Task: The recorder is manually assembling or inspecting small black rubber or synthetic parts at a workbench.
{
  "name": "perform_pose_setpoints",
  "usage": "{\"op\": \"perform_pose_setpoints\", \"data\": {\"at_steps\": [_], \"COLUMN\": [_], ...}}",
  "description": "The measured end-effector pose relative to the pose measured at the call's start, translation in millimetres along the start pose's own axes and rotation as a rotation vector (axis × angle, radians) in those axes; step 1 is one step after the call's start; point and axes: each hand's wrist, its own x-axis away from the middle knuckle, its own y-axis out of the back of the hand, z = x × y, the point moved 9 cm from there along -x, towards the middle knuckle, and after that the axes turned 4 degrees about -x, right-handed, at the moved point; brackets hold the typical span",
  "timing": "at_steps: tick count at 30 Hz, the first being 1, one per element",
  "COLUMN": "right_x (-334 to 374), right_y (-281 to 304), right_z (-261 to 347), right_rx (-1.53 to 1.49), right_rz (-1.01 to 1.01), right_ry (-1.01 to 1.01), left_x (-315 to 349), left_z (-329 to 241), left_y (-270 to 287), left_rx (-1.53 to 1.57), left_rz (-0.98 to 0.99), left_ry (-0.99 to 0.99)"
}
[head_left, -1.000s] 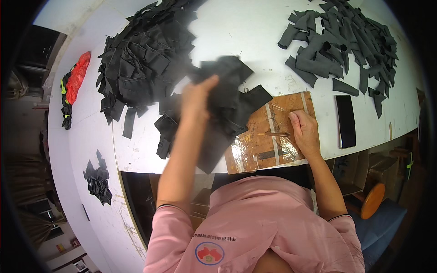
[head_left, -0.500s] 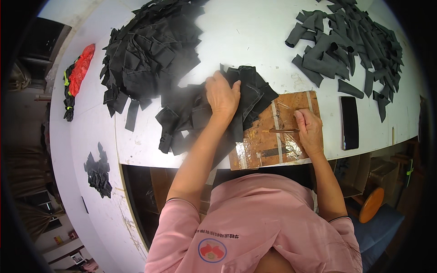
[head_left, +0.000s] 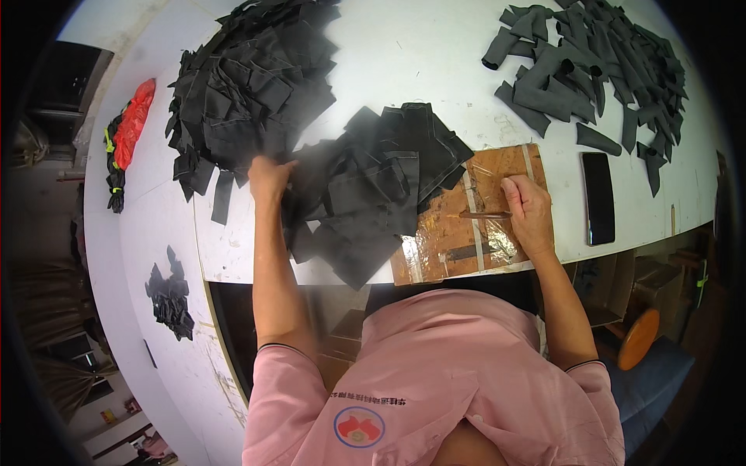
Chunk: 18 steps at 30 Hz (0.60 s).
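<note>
My left hand point(head_left: 270, 179) is at the front edge of a large heap of black fabric pieces point(head_left: 249, 101); its thumb points right, while its fingers are mostly hidden and slightly blurred. Right beside it, a looser pile of black fabric pieces point(head_left: 365, 194) spreads along the front of the table, with faint pale lines on some. My right hand point(head_left: 530, 213) rests on a brown board point(head_left: 435, 241) crossed by strips of clear tape. It is closed around a thin, dark brown, pointed tool point(head_left: 486, 215) that sticks out to the left.
A black phone point(head_left: 597, 198) lies right of the board on the white table point(head_left: 435, 70). Beyond it are dark grey curled fabric strips point(head_left: 590, 70). On the left stand a small black fabric pile point(head_left: 169, 299) and a red plastic bag point(head_left: 138, 120). A round orange stool seat point(head_left: 637, 339) is below right.
My left hand has moved left from the near pile to the edge of the large heap. The near pile's pieces have shifted, its left side drawn in. My right hand keeps its place.
</note>
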Motion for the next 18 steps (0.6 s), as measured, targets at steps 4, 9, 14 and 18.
{"op": "perform_pose_setpoints", "data": {"at_steps": [4, 9, 14, 18], "right_x": [1.2, 0.8, 1.5, 0.4], "right_y": [3.7, -0.8, 1.8, 0.7], "right_z": [6.5, 2.2, 0.1, 2.5], "right_rx": [-0.011, -0.01, -0.017, -0.023], "right_rz": [-0.019, -0.009, -0.02, -0.028], "right_ry": [0.014, 0.004, 0.001, 0.006], "left_x": [-27.5, -24.1, 13.5, -5.4], "left_z": [11.4, 7.8, -47.5, -36.3], "left_y": [-29.5, -30.3, -6.1, -34.9], "left_rx": [0.187, 0.357, 0.051, 0.265], "left_rz": [0.228, 0.124, 0.03, 0.272], "left_ry": [-0.089, -0.187, -0.363, -0.345]}}
